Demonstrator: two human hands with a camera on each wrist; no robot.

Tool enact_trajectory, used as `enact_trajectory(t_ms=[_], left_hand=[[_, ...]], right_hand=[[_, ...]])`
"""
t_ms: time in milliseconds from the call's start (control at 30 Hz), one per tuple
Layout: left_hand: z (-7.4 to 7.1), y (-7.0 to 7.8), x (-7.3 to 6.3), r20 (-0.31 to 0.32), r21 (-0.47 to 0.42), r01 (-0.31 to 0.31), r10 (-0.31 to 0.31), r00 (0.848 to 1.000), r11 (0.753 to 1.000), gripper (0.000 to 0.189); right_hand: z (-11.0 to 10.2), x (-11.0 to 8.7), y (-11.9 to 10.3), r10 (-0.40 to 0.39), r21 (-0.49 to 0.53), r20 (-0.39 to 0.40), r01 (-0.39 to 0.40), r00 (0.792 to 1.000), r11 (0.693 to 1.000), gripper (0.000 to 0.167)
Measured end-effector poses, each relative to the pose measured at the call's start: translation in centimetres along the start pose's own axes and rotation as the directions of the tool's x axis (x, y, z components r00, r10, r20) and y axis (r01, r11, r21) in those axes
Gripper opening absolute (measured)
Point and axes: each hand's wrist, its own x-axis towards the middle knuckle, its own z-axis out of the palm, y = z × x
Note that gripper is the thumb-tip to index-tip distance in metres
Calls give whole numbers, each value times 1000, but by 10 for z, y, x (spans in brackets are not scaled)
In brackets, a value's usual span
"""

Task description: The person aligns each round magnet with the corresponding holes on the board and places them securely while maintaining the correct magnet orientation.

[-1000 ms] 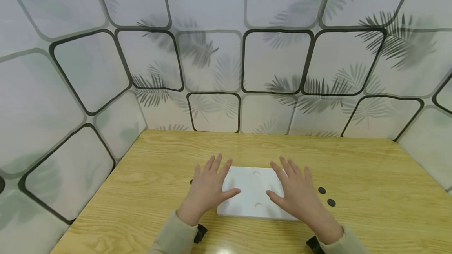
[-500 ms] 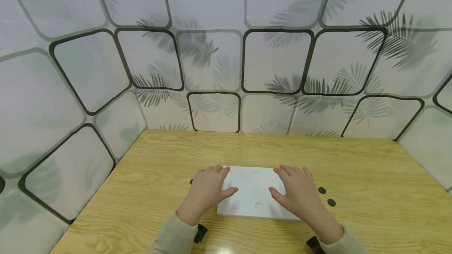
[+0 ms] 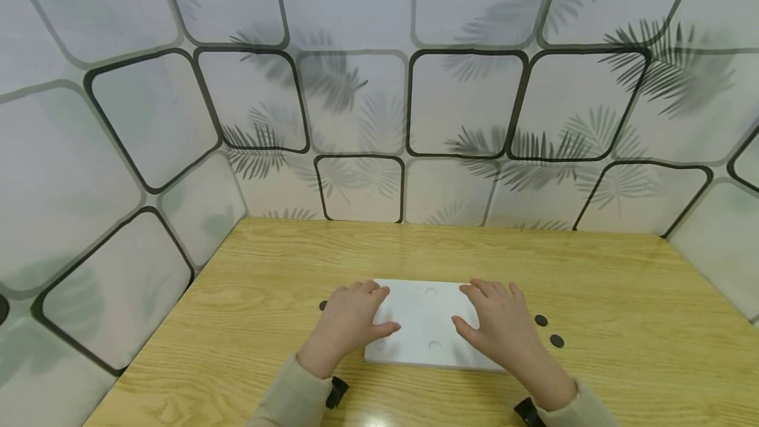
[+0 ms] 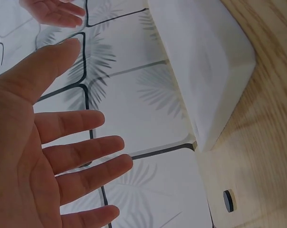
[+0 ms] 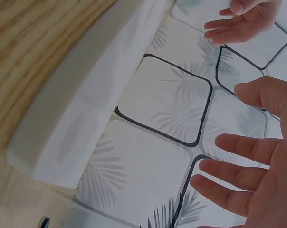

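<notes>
Two hands [image 3: 346, 325] [image 3: 503, 323], one board [image 3: 418, 325], three discs [image 3: 323, 306] [image 3: 541, 320] [image 3: 557, 341]

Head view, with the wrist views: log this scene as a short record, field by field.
White board: flat on the wooden table, two round outlines visible
Left grip: hovers over the board's left end, holding nothing
Right grip: hovers over its right end, holding nothing
Dark discs: two on the table right of the right grip; another beside the left grip

- Left hand [image 3: 346, 318]: relaxed, fingers gently bent, thumb stretched toward three o'clock in the head view.
- Right hand [image 3: 503, 325]: likewise relaxed, fingers toward eleven, thumb toward ten.
</notes>
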Motion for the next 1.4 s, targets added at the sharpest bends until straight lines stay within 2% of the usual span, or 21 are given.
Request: enact_trajectory(t_ms=[200,533,833,1133,1400], left_hand=[[0,1,-1,13,1,-32,32,999,999,60],[2,1,-2,38,2,-52,52,998,999,57],[4,1,-1,70,-34,-68,70,995,997,58],[5,3,1,133,-55,-65,71,989,996,60],[7,4,0,140,-43,-82,88,986,996,59]], right_hand=[[-1,0,-1,4,-4,10,-4,1000,1000,42],[1,-4,4,11,8,1,-11,1000,1000,41],[-5,-8,19,-5,-3,-43,5,999,1000,40],[-9,-16,33,30,-10,-37,-30,999,1000,41],[-15,-23,44,62,-13,-35,-62,997,998,40]])
